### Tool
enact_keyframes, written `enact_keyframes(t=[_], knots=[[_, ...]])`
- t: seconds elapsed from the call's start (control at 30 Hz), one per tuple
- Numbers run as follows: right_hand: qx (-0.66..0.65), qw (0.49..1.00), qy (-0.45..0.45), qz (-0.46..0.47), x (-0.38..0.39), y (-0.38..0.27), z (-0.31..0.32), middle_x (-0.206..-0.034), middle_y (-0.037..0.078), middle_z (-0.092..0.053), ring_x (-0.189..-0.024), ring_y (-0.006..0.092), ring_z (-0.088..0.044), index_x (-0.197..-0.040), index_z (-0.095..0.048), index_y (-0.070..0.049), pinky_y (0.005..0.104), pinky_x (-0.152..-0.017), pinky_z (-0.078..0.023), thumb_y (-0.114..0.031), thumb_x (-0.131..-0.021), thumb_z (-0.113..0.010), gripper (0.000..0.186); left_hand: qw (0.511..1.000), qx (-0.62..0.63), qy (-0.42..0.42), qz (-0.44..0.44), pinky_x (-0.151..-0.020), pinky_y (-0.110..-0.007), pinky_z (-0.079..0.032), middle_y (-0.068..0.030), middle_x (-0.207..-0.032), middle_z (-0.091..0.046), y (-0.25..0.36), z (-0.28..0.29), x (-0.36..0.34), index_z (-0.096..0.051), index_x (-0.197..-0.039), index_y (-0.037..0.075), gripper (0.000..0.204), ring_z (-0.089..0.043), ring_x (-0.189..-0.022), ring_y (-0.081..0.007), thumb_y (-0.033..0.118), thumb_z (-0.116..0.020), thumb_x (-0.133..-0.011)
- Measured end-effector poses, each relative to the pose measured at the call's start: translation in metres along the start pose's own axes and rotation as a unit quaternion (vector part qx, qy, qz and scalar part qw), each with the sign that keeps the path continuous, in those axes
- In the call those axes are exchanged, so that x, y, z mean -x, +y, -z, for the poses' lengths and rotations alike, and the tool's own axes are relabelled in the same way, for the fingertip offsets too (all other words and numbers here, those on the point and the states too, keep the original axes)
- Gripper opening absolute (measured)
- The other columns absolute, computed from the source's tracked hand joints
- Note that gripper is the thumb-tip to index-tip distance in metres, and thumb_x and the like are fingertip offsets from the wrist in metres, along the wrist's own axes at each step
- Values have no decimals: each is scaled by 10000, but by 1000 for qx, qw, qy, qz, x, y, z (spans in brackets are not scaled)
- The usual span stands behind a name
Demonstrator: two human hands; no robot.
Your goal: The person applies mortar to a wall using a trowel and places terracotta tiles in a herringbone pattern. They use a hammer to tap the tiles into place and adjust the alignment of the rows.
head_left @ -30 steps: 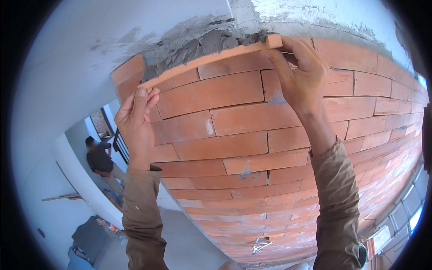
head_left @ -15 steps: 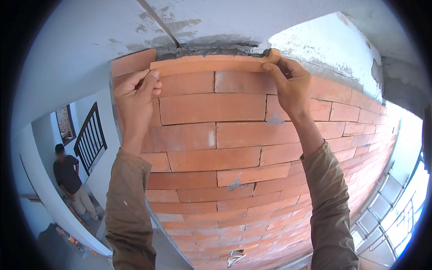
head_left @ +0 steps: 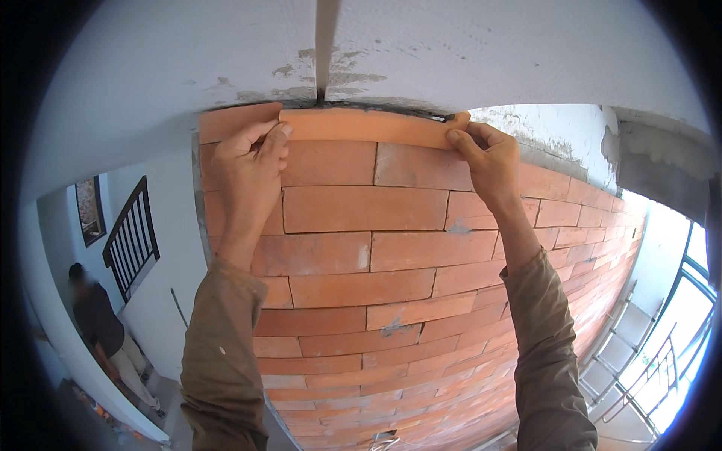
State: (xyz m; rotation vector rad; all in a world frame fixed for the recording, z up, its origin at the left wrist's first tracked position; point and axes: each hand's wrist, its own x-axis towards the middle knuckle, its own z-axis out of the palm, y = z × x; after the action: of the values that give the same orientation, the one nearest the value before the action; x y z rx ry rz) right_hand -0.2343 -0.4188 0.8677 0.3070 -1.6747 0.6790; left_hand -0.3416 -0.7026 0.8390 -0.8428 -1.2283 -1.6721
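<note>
A long, thin orange brick tile (head_left: 368,127) sits in the top course of the brick wall (head_left: 365,209), just under the ceiling. My left hand (head_left: 252,154) pinches its left end between thumb and fingers, beside a neighbouring tile (head_left: 229,122) in the same course. At the other end, my right hand (head_left: 490,159) grips the tile near its right corner, thumb on the front face. Dark grey mortar (head_left: 432,115) shows along the upper edge, mostly hidden behind the tile. Both forearms reach up in brown sleeves.
A white ceiling (head_left: 466,52) with a groove hangs close above. On the left, a person (head_left: 105,323) in dark clothes stands near a black railing (head_left: 133,237). Scaffold bars (head_left: 617,346) stand by the bright opening at right. Wires (head_left: 383,442) poke from the wall's lower part.
The tile has moved up and back into the top course, hiding most of the mortar that showed behind it. Both hands keep their hold. The view has tilted up.
</note>
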Motion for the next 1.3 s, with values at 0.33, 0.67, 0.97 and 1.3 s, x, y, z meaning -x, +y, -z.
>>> enact_keyframes(t=[0.33, 0.67, 0.97, 1.3], knots=[[5, 997, -59, -42, -11, -10, 5, -931, 119, -724, -819, 140, -673, -1088, -703, 87, 268, -758, -566, -201, -930, -703, 328, 994, -78, 47, -64, -511, -262, -417, -38, -607, -624, -7, -7, -2, -745, -871, -1, 118, -521, -543, -75, 111, -766, -842], [27, 994, -87, -65, -21, -13, 8, -924, 110, -720, -793, 134, -665, -1098, -710, 80, 265, -751, -568, -221, -928, -702, 346, 993, -86, 45, -63, -508, -293, -432, -91, -611, -648, -8, -10, -10, -708, -771, 0, 113, -567, -510, -144, 83, -762, -825], [67, 987, -106, -96, -31, -11, 12, -845, 89, -708, -739, 114, -641, -1057, -726, 75, 248, -720, -539, -239, -932, -693, 340, 995, -44, 39, -75, -505, -306, -440, -109, -623, -649, -11, -8, -16, -686, -754, -16, 121, -586, -511, -160, 48, -774, -808], [67, 985, -103, -124, -35, -9, 11, -805, 56, -687, -717, 118, -618, -998, -739, 42, 259, -703, -507, -281, -910, -724, 335, 981, -138, 15, -134, -487, -271, -462, -83, -698, -703, -13, -1, -20, -730, -829, 16, 118, -618, -518, -129, 120, -785, -824]])
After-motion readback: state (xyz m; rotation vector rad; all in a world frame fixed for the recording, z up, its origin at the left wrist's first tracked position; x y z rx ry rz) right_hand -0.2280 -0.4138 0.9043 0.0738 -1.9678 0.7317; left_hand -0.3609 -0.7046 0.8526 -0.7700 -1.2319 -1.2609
